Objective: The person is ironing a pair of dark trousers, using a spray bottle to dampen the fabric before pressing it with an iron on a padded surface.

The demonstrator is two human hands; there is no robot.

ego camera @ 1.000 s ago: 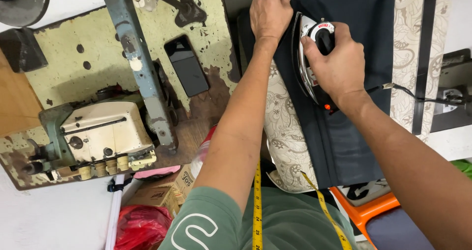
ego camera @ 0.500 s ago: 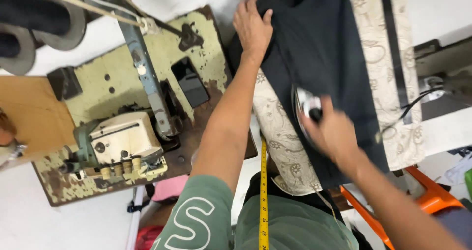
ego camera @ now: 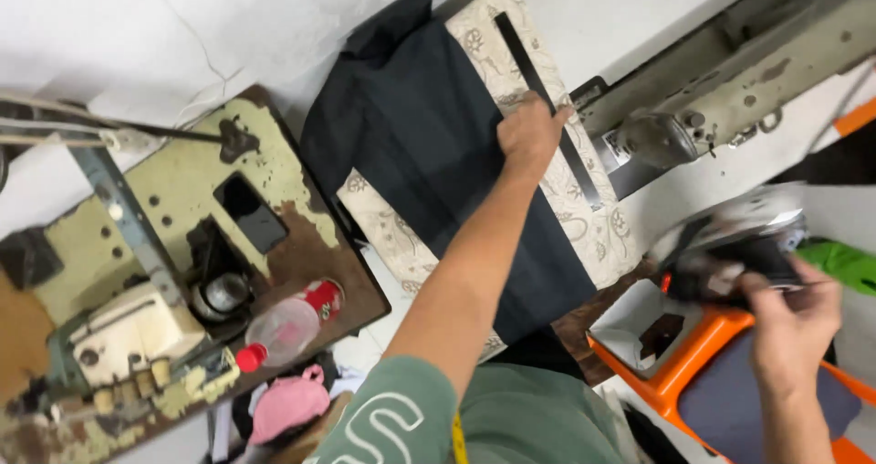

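Dark cloth (ego camera: 429,154) under left hand (ego camera: 527,135) fingers flat, right hand (ego camera: 789,309) fingers clamped on one iron (ego camera: 730,259)

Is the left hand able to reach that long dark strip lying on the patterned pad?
Probably yes. The left hand rests on the edge of the dark cloth, right beside the long dark strip on the patterned pad. Nothing lies between them, and its fingers look to be almost on it already.

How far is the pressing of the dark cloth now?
The iron is off the dark cloth, carried by the right hand above the orange stool. The left hand rests at the cloth's edge on the patterned pad. Pressing is paused; whether it is finished is unclear.
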